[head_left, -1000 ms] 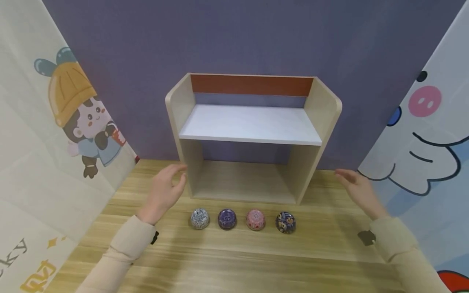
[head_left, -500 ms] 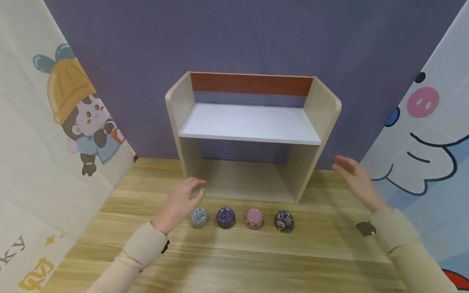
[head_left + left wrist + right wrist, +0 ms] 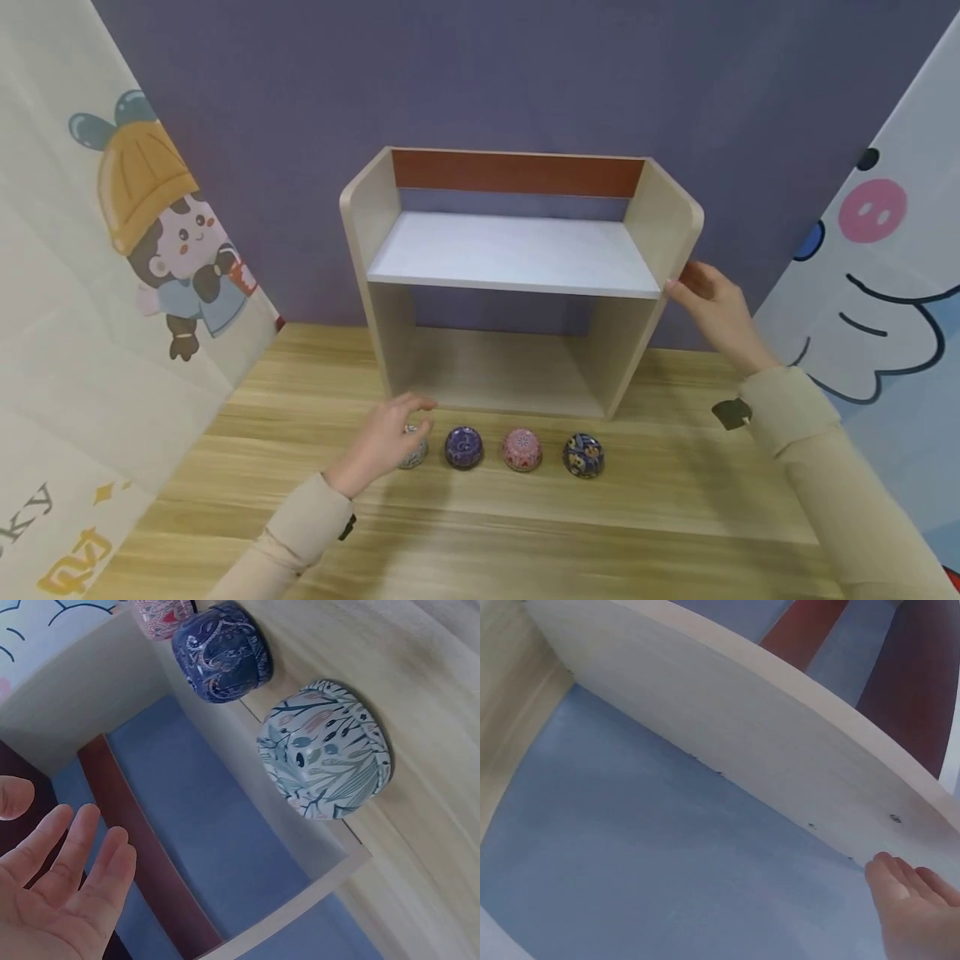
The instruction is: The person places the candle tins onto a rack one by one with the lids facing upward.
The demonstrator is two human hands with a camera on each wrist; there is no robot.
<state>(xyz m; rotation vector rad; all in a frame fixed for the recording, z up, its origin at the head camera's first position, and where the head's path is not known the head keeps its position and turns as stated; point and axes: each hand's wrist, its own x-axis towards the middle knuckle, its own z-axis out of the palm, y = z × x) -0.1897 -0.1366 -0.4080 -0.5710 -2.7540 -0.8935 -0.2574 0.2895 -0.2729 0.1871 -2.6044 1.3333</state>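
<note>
My left hand [image 3: 386,442] hovers with loosely bent fingers over the white tin with a leaf pattern [image 3: 326,754] and partly covers it in the head view. Nothing is held in it. To the right along the row sit a purple-blue tin [image 3: 463,448], a pink tin [image 3: 522,450] and a dark blue floral tin [image 3: 583,456]. All are small, round and domed. My right hand [image 3: 716,312] is at the outer right side of a two-tier wooden shelf [image 3: 513,287], thumb by the front edge of its side panel [image 3: 727,720]. Whether it touches the panel is unclear.
The shelf has a white upper board [image 3: 513,250] and a reddish-brown back strip [image 3: 517,172]. It stands on a wood-grain table [image 3: 525,542] before a blue-grey backdrop [image 3: 517,75]. Printed cloths hang at the left [image 3: 67,275] and right [image 3: 900,325].
My left hand has moved right and down, from beside the shelf to over the white tin. My right hand has risen and moved left to the shelf's right side panel.
</note>
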